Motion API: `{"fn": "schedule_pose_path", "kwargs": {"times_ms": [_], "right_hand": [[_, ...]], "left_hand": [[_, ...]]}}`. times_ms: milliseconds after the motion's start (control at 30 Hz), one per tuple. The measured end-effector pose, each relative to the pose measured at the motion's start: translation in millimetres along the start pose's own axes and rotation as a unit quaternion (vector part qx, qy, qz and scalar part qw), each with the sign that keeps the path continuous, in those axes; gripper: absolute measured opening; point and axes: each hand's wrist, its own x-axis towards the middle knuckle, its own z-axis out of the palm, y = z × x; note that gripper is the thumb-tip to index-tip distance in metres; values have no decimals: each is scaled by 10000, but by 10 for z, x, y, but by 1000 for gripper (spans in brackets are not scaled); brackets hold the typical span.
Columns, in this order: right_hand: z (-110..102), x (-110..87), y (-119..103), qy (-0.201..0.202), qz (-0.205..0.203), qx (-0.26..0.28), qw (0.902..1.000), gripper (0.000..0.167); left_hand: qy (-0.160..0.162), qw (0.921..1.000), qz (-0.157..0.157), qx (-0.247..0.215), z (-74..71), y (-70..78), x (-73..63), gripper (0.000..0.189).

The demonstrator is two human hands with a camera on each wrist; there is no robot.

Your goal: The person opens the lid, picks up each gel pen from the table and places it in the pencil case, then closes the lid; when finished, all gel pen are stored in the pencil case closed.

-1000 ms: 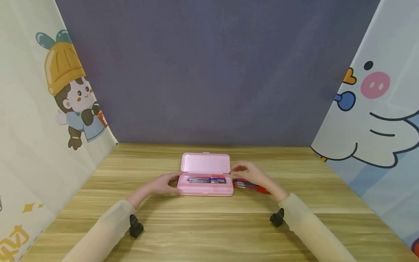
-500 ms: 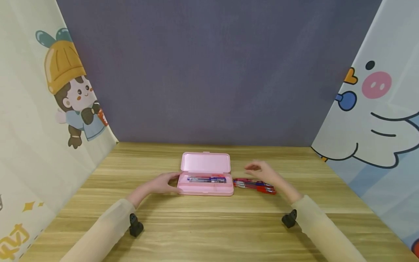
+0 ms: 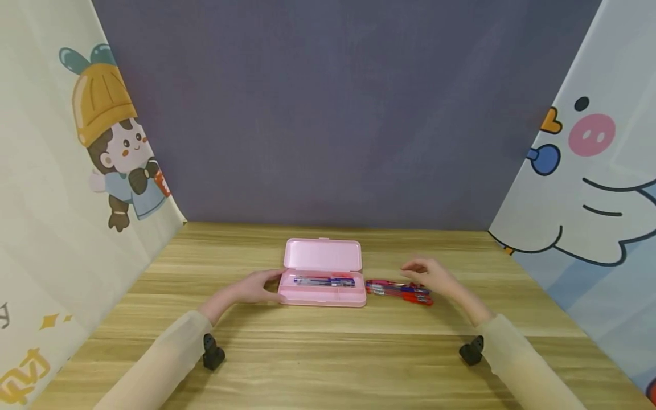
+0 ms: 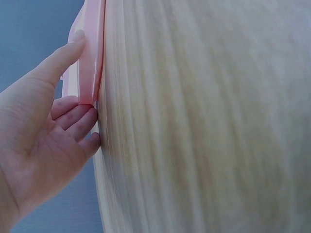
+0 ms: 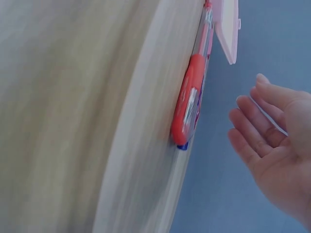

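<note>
An open pink pencil case [image 3: 307,298] lies on the wooden table, its lid [image 3: 323,255] folded back. Blue-capped and red pens [image 3: 324,281] lie in its long rear compartment. My left hand [image 3: 254,286] holds the case's left end; in the left wrist view the thumb [image 4: 73,46] touches the pink wall and the fingers [image 4: 77,119] curl at the end. A bundle of red and blue pens [image 3: 400,291] lies on the table against the case's right side. My right hand [image 3: 433,276] hovers above and behind those pens, fingers loosely bent with nothing between them, also in the right wrist view.
The wooden table [image 3: 318,353] reaches back to a dark grey-blue backdrop [image 3: 328,114]. Printed cartoon curtains hang on the left [image 3: 41,199] and right [image 3: 574,228]. A small black device [image 3: 212,353] sits on each wrist.
My right hand has moved right from the case's right edge, over the pen bundle, uncovering it. My left hand stays at the case's left end.
</note>
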Motion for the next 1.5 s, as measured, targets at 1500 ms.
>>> {"fn": "schedule_pose_path", "kwargs": {"times_ms": [1500], "right_hand": [[55,51,274,-663,295,-741,9946,14]], "left_hand": [[25,10000,34,53,8,3,-9,83]]}}
